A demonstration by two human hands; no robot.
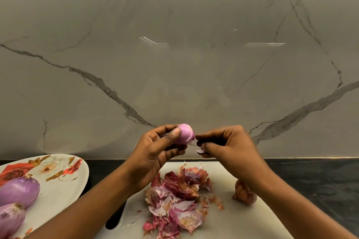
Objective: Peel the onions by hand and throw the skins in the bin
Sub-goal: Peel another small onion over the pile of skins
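Pink-purple, smooth and round, a small peeled onion (185, 134) is held in the air above the far edge of the white plastic cutting board (242, 223), in front of the grey veined marble wall (174, 64). The left hand (155, 149) grips it, thumb pressed on the near side and the other fingers curled round behind and under. The right hand (229, 145) is just beside the onion's right side, fingers curled in tight. Its thumb and fingertips pinch a thin pale purple scrap of skin (200, 150). Cannot tell if the scrap is attached to the onion.

A loose heap of dry red-brown and purple onion skins (178, 198) lies mid-board, below the hands. Right of the heap, apart from it, a small brown unpeeled onion (244, 193) lies on the board, partly hidden by the right forearm. A few skin crumbs lie between the two.

An oval white plate with a red and gold flower print (58, 190) sits on the black stone counter (320, 180), near the board's left edge. Two larger purple onions are on its near-left part, close together. The far one (19, 191) is whole in view, and the near one (10, 219) is cut off by the frame edge.
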